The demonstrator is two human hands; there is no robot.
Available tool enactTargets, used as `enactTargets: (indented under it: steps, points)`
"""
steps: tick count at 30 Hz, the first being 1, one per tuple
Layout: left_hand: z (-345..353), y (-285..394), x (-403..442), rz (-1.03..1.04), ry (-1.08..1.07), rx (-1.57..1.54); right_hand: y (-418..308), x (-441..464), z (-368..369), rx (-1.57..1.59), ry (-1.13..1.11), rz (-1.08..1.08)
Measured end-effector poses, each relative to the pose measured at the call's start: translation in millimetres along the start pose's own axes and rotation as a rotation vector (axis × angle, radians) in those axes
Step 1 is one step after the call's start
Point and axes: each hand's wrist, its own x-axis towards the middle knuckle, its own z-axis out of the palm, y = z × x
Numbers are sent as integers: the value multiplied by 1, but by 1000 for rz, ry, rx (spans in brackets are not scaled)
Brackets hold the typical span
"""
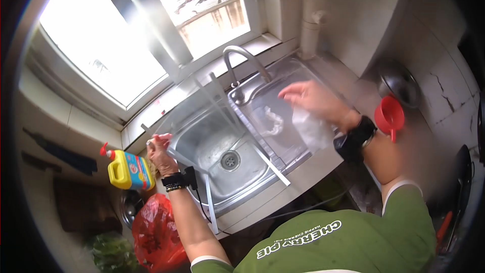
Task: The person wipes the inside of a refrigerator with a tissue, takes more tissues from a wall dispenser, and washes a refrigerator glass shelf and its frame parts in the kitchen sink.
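Note:
A clear panel (194, 114) with pale edge strips (269, 161) stands tilted across the sink bowl. My left hand (160, 156) is closed at the panel's left edge, its fingers curled by the rim. Over the drainboard on the right is my right hand (316, 101), blurred by motion, fingertips pointing left. A white cloth (309, 130) hangs below its palm and looks gripped, though the lower fingers are hidden. On the drainboard near those fingertips lies a crumpled, pale, see-through strip (273, 121). The metal sink (214, 179) shows its drain (230, 160).
A curved faucet (242, 50) rises behind the sink. To the left stand a yellow detergent jug (130, 170) and a red plastic bag (157, 232). A red ladle-like cup (389, 114) and a metal bowl (399, 82) are at right. A window (202, 10) is behind.

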Motion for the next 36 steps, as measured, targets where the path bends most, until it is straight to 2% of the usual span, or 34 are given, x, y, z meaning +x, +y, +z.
enactTargets:
  steps: [2,5,9,11,15,19,21,24,25,28,31,34,36]
  points:
    - [10,16,10,-16,29,-62,10,-22,15,-109,-25,-93]
    - [16,48,11,29,83,-58,11,-43,20,-119,-161,-6]
    - [15,100,-7,213,36,-118,23,-58,30,37,-206,-18]
    - [17,132,-26,318,55,-76,20,-62,40,242,-246,-3]
    - [3,182,-59,573,29,188,-6,-70,58,498,-303,-4]
    - [-27,223,-84,767,-125,243,-26,-79,70,582,-365,-11]
    - [-31,239,-97,864,-246,214,-36,-91,79,719,-371,55]
    - [-26,251,-122,900,-412,23,-40,-104,85,943,-438,131]
    - [-30,253,-127,850,-435,-56,-41,-108,86,986,-448,133]
    - [-33,256,-142,903,-425,-65,-45,-119,81,1042,-438,105]
    - [-33,258,-148,1035,-485,-100,-60,-147,72,1231,-425,110]
    - [-18,259,-159,1051,-571,-179,-62,-169,59,1455,-426,159]
    - [-12,250,-157,1047,-755,-234,-46,-181,51,1555,-453,124]
